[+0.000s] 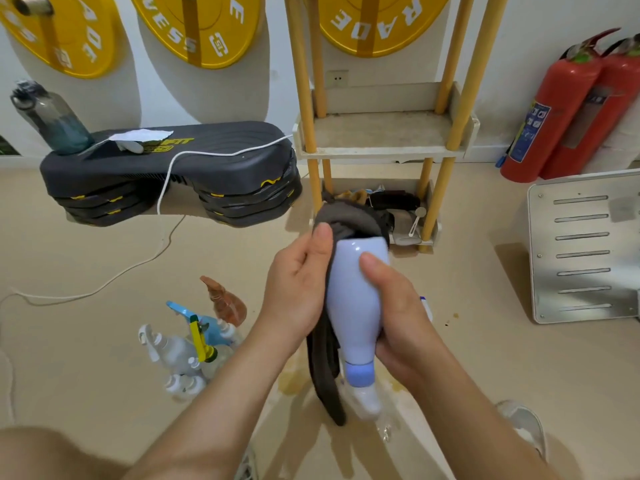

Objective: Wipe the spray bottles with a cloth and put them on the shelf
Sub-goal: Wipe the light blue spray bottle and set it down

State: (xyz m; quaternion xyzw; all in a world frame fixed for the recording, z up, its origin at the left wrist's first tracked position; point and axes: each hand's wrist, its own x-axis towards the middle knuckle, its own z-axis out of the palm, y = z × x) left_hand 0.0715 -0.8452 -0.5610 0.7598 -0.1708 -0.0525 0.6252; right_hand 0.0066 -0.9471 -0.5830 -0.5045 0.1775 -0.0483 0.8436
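Lower left of the frame: the remaining spray bottles (194,344) stand clustered on the floor (86,258), near my left forearm and within reach for the next pick. I judge these not yet wiped.

Centre: my left hand (298,289) is curled round the dark cloth (349,220), with the thumb pressing it against the left side of the lavender spray bottle (353,299). The cloth is bunched over the bottle's base, and its loose end hangs down past the trigger head. This wrap lets one stroke cover both base and flank.

My right hand (398,317) grips the bottle body from the right, thumb across the front. It holds the bottle in the air, base toward the top of the frame and nozzle toward the bottom. This braces the bottle against turning while the cloth hand works.

Upper centre-right: the shelf (381,133) with yellow posts stands beyond the bottle, well apart from it. Step in hand: wiping. Placement is not yet begun.

Right edge: two red fire extinguishers (571,109) stand against the wall.
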